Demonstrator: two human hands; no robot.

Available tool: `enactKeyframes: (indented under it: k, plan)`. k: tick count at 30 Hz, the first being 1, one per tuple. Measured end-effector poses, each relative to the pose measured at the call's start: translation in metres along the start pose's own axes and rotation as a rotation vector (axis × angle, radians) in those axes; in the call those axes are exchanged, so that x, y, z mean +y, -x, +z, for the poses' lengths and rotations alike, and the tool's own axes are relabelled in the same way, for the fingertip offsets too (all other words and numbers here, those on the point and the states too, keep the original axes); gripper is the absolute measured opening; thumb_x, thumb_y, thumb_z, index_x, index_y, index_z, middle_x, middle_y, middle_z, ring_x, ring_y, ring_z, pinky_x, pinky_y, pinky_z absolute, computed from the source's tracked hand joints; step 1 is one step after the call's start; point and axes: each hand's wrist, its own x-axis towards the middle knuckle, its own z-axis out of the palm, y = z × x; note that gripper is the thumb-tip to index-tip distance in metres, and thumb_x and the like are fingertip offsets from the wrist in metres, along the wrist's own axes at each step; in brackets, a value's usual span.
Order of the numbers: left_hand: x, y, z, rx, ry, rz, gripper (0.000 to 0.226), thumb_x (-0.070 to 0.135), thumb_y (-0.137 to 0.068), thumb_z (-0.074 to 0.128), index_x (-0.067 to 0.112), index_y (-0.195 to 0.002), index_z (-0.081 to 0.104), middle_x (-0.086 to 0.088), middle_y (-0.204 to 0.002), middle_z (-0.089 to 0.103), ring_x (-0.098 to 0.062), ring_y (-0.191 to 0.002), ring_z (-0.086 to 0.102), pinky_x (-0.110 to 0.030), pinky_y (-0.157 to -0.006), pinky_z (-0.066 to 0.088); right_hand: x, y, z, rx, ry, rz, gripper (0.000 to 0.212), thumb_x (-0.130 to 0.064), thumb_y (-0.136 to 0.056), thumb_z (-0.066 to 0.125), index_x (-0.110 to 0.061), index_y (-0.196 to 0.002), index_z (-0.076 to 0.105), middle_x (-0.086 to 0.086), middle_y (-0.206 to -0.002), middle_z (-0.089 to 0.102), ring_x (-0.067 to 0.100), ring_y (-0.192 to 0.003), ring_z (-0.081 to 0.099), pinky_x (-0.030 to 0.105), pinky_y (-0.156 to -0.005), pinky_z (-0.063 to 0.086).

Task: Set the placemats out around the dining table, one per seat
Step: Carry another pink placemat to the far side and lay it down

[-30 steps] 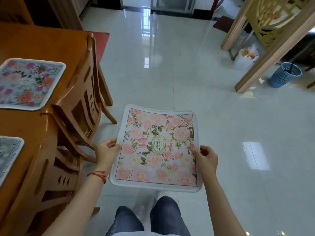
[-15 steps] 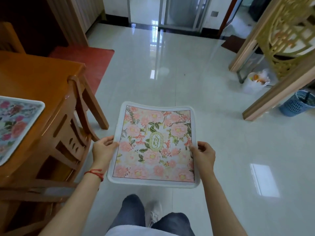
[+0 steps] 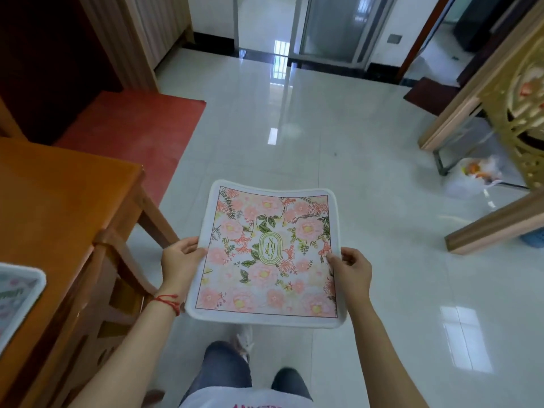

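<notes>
A pink floral placemat (image 3: 269, 254) with a white border and a green oval emblem is held flat over the floor in front of me. My left hand (image 3: 179, 260) grips its left edge and my right hand (image 3: 350, 267) grips its right edge. The orange wooden dining table (image 3: 56, 195) stands to my left, its far corner near the mat. One more floral placemat (image 3: 16, 298) lies on the table at the left frame edge, only partly in view.
A wooden chair (image 3: 109, 290) is tucked against the table's near side, between me and the tabletop. A red rug (image 3: 132, 128) lies beyond the table. A wooden screen frame (image 3: 494, 225), a plastic bag (image 3: 477, 175) and glossy white floor tiles are on the right.
I have walked forward along the table toward its far corner. The placemats on the table have slid back out of view; only one edge remains. Both hands still hold the pink mat.
</notes>
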Motion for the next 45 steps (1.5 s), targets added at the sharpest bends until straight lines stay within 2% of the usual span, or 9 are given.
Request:
enactKeyframes:
  k: [4, 8, 13, 17, 21, 25, 32, 39, 45]
  plan:
    - [0.037, -0.060, 0.006, 0.000, -0.008, 0.025, 0.029, -0.006, -0.080, 0.061, -0.003, -0.108, 0.063, -0.012, -0.096, 0.064, -0.026, -0.082, 0.061, -0.032, -0.077, 0.048, -0.036, -0.048, 0.037, -0.005, -0.005, -0.012, 0.012, -0.008, -0.078, 0.067, -0.010, -0.089, 0.061, -0.002, -0.077, 0.062, 0.005, -0.067, 0.058, 0.004, -0.049, 0.042]
    - [0.063, -0.099, 0.019, -0.003, 0.007, 0.025, 0.027, -0.007, -0.081, 0.059, -0.003, -0.108, 0.062, -0.011, -0.095, 0.062, -0.026, -0.079, 0.059, -0.024, -0.063, 0.046, -0.059, -0.089, 0.062, -0.018, 0.008, -0.019, 0.015, -0.010, -0.078, 0.068, -0.008, -0.091, 0.062, 0.002, -0.080, 0.064, 0.010, -0.071, 0.060, 0.014, -0.058, 0.045]
    - [0.095, -0.167, 0.047, 0.052, 0.017, -0.006, 0.027, -0.007, -0.079, 0.060, -0.002, -0.105, 0.064, -0.013, -0.096, 0.065, -0.024, -0.078, 0.060, -0.028, -0.072, 0.045, -0.091, -0.167, 0.102, -0.057, 0.019, -0.022, 0.017, -0.011, -0.077, 0.068, -0.007, -0.092, 0.063, 0.003, -0.080, 0.065, 0.014, -0.071, 0.061, 0.019, -0.062, 0.046]
    - [0.127, -0.217, 0.075, 0.110, 0.025, 0.002, 0.028, -0.006, -0.080, 0.060, 0.001, -0.107, 0.063, -0.008, -0.092, 0.062, -0.023, -0.077, 0.058, -0.022, -0.062, 0.043, -0.120, -0.236, 0.133, -0.098, 0.007, -0.036, 0.016, -0.011, -0.077, 0.068, -0.008, -0.092, 0.062, 0.004, -0.081, 0.065, 0.016, -0.071, 0.062, 0.019, -0.060, 0.047]
    - [0.161, -0.265, 0.096, 0.165, 0.042, -0.019, 0.029, -0.006, -0.079, 0.061, -0.001, -0.107, 0.064, -0.010, -0.094, 0.064, -0.024, -0.081, 0.060, -0.030, -0.076, 0.046, -0.156, -0.298, 0.162, -0.162, 0.034, -0.054, 0.013, -0.010, -0.077, 0.067, -0.009, -0.089, 0.062, 0.001, -0.077, 0.064, 0.009, -0.067, 0.060, 0.016, -0.057, 0.043]
    - [0.189, -0.307, 0.105, 0.230, 0.069, -0.023, 0.027, -0.005, -0.077, 0.063, -0.001, -0.104, 0.065, -0.013, -0.095, 0.065, -0.024, -0.085, 0.060, -0.032, -0.082, 0.048, -0.189, -0.353, 0.195, -0.213, 0.024, -0.064, 0.009, -0.010, -0.075, 0.069, -0.012, -0.081, 0.062, 0.004, -0.072, 0.063, 0.017, -0.063, 0.058, 0.022, -0.056, 0.047]
    - [0.220, -0.383, 0.102, 0.324, 0.093, -0.074, 0.029, -0.004, -0.077, 0.063, 0.000, -0.106, 0.064, -0.011, -0.091, 0.066, -0.026, -0.082, 0.062, -0.035, -0.079, 0.052, -0.240, -0.419, 0.272, -0.308, 0.042, -0.093, 0.010, -0.010, -0.075, 0.070, -0.008, -0.083, 0.063, 0.008, -0.072, 0.063, 0.018, -0.059, 0.057, 0.030, -0.057, 0.049]
    - [0.256, -0.489, 0.082, 0.414, 0.129, -0.037, 0.030, -0.006, -0.079, 0.062, -0.002, -0.108, 0.062, -0.008, -0.093, 0.064, -0.022, -0.080, 0.059, -0.014, -0.058, 0.050, -0.295, -0.485, 0.383, -0.397, 0.044, -0.127, 0.013, -0.013, -0.077, 0.070, -0.006, -0.084, 0.062, 0.010, -0.070, 0.059, 0.018, -0.056, 0.054, 0.029, -0.051, 0.048]
    - [0.290, -0.560, 0.053, 0.508, 0.178, -0.065, 0.029, -0.004, -0.080, 0.062, 0.000, -0.109, 0.062, -0.007, -0.094, 0.064, -0.022, -0.083, 0.059, -0.028, -0.078, 0.045, -0.357, -0.523, 0.476, -0.484, 0.076, -0.163, 0.010, -0.014, -0.076, 0.071, -0.012, -0.079, 0.061, 0.008, -0.068, 0.059, 0.020, -0.056, 0.054, 0.038, -0.056, 0.052]
